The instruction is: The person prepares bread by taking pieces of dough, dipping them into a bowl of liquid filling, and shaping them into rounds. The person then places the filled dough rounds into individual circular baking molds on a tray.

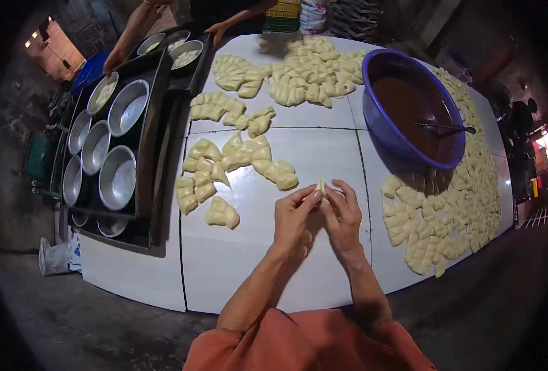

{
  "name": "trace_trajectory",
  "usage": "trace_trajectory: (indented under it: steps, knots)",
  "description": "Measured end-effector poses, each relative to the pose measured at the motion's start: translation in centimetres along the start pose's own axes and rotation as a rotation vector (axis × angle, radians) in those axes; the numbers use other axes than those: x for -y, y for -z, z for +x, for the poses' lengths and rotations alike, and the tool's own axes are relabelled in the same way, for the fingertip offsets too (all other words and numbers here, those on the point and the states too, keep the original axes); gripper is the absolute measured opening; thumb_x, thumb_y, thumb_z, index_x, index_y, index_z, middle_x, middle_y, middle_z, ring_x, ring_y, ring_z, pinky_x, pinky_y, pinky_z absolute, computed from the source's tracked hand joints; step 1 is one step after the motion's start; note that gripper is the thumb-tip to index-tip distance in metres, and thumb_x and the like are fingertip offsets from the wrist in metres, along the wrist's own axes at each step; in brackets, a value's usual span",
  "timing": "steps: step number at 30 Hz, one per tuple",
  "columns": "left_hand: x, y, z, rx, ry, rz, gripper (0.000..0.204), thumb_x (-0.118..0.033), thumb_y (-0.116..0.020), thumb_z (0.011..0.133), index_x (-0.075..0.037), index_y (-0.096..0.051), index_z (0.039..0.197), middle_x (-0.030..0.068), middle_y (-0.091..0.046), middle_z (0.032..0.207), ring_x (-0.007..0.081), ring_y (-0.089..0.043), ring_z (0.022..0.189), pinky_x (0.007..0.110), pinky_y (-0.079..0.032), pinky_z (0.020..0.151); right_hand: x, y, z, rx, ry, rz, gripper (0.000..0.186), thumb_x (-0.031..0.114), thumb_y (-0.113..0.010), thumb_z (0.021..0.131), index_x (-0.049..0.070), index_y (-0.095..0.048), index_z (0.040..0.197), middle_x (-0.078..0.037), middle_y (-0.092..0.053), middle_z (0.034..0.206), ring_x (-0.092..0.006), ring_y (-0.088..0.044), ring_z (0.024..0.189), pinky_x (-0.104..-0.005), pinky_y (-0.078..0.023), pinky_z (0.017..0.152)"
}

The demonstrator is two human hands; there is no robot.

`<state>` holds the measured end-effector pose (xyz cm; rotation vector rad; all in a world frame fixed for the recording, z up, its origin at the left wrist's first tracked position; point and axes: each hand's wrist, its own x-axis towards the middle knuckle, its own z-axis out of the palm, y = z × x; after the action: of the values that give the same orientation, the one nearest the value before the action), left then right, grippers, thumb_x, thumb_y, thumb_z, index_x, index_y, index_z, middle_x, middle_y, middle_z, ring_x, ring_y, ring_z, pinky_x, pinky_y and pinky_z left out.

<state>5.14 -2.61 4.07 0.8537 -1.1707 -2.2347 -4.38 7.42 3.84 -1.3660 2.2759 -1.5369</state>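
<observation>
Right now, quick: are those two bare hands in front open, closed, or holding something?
Left hand: closed, pinching a small pale dough piece.
Right hand: closed, pinching the same dough piece from the right.

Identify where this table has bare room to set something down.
Bare: the white table nearside of the lone dough clump, and between the left dough clusters and purple basin. Crowded: the right side, covered with dough pieces.

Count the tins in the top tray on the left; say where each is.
6 visible: far left tin, holding dough, far right tin, middle left tin, middle right tin, near left tin and near right tin. The side of the tray could hide more.
</observation>
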Motion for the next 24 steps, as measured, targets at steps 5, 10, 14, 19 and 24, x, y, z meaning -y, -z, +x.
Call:
trace_trajectory:
  steps: [5,10,14,19,24]
  knots:
    - [-0.5,0.8,0.0,-0.03,-0.045,-0.03,0.034,-0.02,-0.072,0.093,0.003,-0.069,0.117,0.0076,-0.071,0.099,0.0163,-0.067,0.09,0.028,-0.055,0.079,-0.1,-1.0,0.6,0.018,-0.142,0.166,0.012,0.005,-0.07,0.09,0.001,-0.069,0.101,-0.007,-0.066,0.093,-0.0145,-0.063,0.088,-0.0266,-0.052,0.074]
    - [-3.7,2.7,0.9,0.118,0.115,0.144,0.037,-0.027,-0.073,0.092,0.001,-0.069,0.116,0.0069,-0.071,0.101,0.0145,-0.066,0.089,0.028,-0.056,0.076,1.9,-0.1,0.8,0.189,-0.521,0.51,0.012,0.008,-0.068,0.092,0.003,-0.071,0.102,-0.004,-0.067,0.096,-0.0106,-0.06,0.089,-0.0257,-0.049,0.076]
    - [-4.5,2.6,0.4,0.14,0.131,0.173,0.036,-0.026,-0.073,0.091,0.0,-0.069,0.117,0.0075,-0.071,0.101,0.0152,-0.068,0.091,0.029,-0.057,0.074,1.0,-0.1,0.1,0.178,-0.168,0.469,0.021,0.002,-0.067,0.091,0.005,-0.07,0.111,-0.009,-0.065,0.111,-0.0148,-0.063,0.094,-0.0271,-0.05,0.078]
    - [-3.5,2.5,-0.6,0.168,0.02,0.116,0.03,-0.018,-0.074,0.09,-0.001,-0.07,0.115,0.0057,-0.071,0.098,0.0129,-0.067,0.09,0.027,-0.058,0.071,0.3,-0.4,0.2,0.085,-0.083,0.487,0.015,0.002,-0.067,0.091,0.004,-0.067,0.106,-0.009,-0.062,0.109,-0.0159,-0.062,0.1,-0.028,-0.051,0.083]
    - [-2.3,2.2,-0.9,0.183,-0.044,0.159,0.024,-0.015,-0.064,0.098,0.0,-0.069,0.116,0.0041,-0.068,0.098,0.0108,-0.065,0.085,0.027,-0.059,0.07,1.5,-3.1,-0.3,-0.259,-0.154,0.61,0.01,0.004,-0.068,0.093,0.001,-0.062,0.1,-0.008,-0.061,0.104,-0.0144,-0.06,0.089,-0.0311,-0.05,0.079]
